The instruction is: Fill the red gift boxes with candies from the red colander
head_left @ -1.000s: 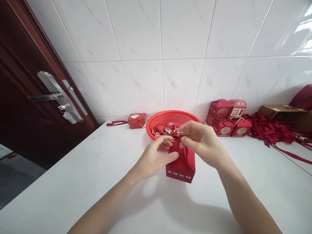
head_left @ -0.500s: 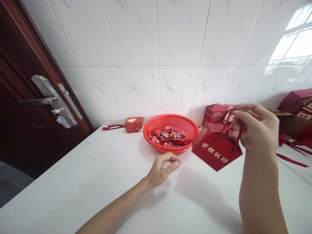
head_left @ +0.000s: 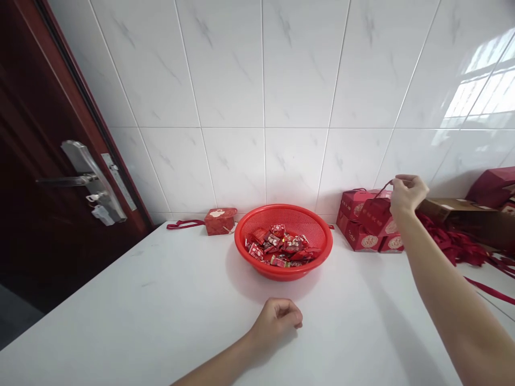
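My right hand (head_left: 408,194) pinches the thin cord handle of a dark red candy box (head_left: 374,216), which hangs tilted against a stack of similar red boxes (head_left: 362,237) by the wall. Whether it rests on them or is just in front, I cannot tell. My left hand (head_left: 279,320) is low over the white tabletop, its fingers loosely curled together with nothing seen in them. Beyond it stands a red plastic basket (head_left: 283,272) holding several wrapped candies (head_left: 277,244) in red packaging.
A small red patterned box (head_left: 220,222) with a dark red ribbon (head_left: 185,224) lies left of the basket. At the right are a cardboard box (head_left: 454,212) and a heap of red ribbons (head_left: 454,241). White tiles back the table (head_left: 161,300); a door (head_left: 36,134) stands left.
My right hand has carried the candy box away from me, to the stack by the wall. My left hand appears lower in view, its fingers more curled. The whole view has shifted slightly.
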Demonstrator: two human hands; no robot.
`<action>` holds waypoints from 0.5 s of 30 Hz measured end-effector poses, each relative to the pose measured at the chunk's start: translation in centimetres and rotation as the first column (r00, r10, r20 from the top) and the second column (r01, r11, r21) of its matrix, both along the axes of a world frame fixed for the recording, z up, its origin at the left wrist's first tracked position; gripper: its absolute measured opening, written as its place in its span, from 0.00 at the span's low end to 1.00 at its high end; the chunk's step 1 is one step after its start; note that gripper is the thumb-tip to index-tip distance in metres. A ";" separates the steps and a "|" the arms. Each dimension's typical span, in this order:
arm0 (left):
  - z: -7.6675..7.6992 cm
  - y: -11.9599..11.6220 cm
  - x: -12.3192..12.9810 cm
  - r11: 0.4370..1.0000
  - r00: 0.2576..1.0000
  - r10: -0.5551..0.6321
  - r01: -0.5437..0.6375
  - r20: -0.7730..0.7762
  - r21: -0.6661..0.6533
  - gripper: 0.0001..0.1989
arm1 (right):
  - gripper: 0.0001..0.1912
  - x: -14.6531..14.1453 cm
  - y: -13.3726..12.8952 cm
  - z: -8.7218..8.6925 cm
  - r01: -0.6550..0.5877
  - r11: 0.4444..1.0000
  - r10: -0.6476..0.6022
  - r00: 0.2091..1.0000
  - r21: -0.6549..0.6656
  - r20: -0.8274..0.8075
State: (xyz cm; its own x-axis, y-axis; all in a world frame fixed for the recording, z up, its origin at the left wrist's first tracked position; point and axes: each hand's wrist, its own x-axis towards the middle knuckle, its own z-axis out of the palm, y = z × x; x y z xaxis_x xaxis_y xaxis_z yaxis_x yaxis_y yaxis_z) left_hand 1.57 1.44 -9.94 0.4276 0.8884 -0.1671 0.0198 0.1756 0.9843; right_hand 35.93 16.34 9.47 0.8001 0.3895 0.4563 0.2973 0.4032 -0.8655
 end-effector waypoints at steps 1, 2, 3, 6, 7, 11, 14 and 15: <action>-0.1 0.1 0.0 1.000 1.000 -0.002 0.002 0.005 0.004 0.17 | 0.13 0.1 0.5 -0.3 0.048 0.999 -0.048 0.998 -0.012 -0.028; -0.2 0.1 0.0 1.000 1.000 -0.006 0.006 0.011 0.010 0.18 | 0.13 0.1 1.0 -0.7 0.070 0.997 -0.071 0.997 -0.029 -0.041; -0.3 0.2 0.0 1.000 1.000 -0.010 0.010 0.015 0.014 0.18 | 0.13 -0.1 1.3 -1.0 0.085 0.995 -0.087 0.995 -0.046 -0.045; -0.3 0.2 0.0 1.000 1.000 -0.009 0.009 0.007 0.004 0.20 | 0.13 -0.6 2.5 -2.1 0.110 0.989 -0.112 0.994 -0.100 -0.011; -0.3 0.2 0.0 1.000 1.000 -0.010 0.010 0.002 0.001 0.21 | 0.12 -0.8 2.9 -2.4 0.124 0.985 -0.123 0.992 -0.119 0.009; -0.2 0.2 -0.1 1.000 1.000 -0.025 0.025 -0.005 0.005 0.21 | 0.09 -1.3 4.6 -3.3 0.192 0.963 -0.170 0.977 -0.188 0.128; -0.4 0.2 -0.1 0.999 0.999 -0.033 0.033 -0.004 0.012 0.19 | 0.10 -1.1 5.5 -4.0 0.210 0.952 -0.148 0.952 -0.223 0.267; -0.5 0.2 -0.1 0.999 0.999 -0.035 0.036 -0.007 0.016 0.18 | 0.11 -1.0 5.7 -4.2 0.210 0.950 -0.130 0.938 -0.229 0.322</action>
State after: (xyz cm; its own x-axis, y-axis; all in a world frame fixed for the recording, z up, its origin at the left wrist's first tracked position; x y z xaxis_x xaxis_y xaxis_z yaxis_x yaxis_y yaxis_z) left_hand 1.43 1.67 -10.39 0.4579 0.8752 -0.1561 0.0320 0.1592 0.9867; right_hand 34.92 22.07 5.27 0.7065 0.3951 0.5871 0.6024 0.0997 -0.7919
